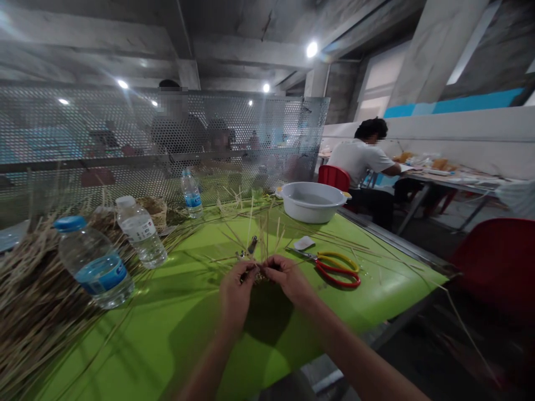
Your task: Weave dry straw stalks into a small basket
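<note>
Both hands meet over the middle of the green table [200,317]. My left hand [239,287] has its fingers closed on the near edge of a small piece of straw weaving [259,273]. Right beside it, my right hand [284,275] pinches the same piece. Loose straw strands [264,239] stick up and out from the weaving, away from me. Much of the woven part is hidden behind my fingers. Just beyond my left hand lies a small metal tool [253,245], partly covered by strands. Scissors [338,269] with yellow and red handles lie to the right.
Water bottles [98,267] stand at the left, near a large heap of straw [37,328]. A white basin [313,209] holding water sits at the back right. A perforated metal screen [234,133] borders the far side. Another person [355,156] sits at a different table.
</note>
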`<state>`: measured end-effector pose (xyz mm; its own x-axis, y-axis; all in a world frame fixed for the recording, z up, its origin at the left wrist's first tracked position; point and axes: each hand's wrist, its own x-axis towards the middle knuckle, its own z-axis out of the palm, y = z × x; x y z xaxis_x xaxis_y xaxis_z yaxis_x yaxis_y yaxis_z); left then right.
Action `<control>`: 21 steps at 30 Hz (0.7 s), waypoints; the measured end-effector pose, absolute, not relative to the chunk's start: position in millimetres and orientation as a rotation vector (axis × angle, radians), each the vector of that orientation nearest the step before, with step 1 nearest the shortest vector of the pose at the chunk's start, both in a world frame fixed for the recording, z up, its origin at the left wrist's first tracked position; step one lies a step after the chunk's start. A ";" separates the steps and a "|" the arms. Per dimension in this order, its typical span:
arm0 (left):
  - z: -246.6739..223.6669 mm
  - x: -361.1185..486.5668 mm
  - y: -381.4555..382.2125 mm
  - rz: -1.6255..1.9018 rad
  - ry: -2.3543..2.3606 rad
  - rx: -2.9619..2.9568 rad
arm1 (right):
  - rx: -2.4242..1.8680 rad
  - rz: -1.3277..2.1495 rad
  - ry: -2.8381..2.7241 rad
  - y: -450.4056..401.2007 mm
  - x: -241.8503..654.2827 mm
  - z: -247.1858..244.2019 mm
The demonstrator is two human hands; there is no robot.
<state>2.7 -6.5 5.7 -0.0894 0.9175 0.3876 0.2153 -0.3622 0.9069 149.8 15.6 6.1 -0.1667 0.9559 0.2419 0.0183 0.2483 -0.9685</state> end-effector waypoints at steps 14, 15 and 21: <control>16.7 -1.9 -8.0 1.502 1.264 1.312 | -0.931 1.145 -1.499 11.6 147.0 6.4; 16.1 -2.4 -8.2 1.500 1.273 1.317 | -0.941 1.119 -1.500 11.7 146.5 5.3; 12.4 -2.9 -8.9 1.521 1.391 1.361 | -0.974 0.965 -1.540 10.7 144.4 2.0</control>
<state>-2.9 -8.9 12.4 -0.2413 0.9366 0.2540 0.1697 -0.2169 0.9613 144.4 10.7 2.0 -0.1433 0.9320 0.3330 0.1068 0.3491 -0.9310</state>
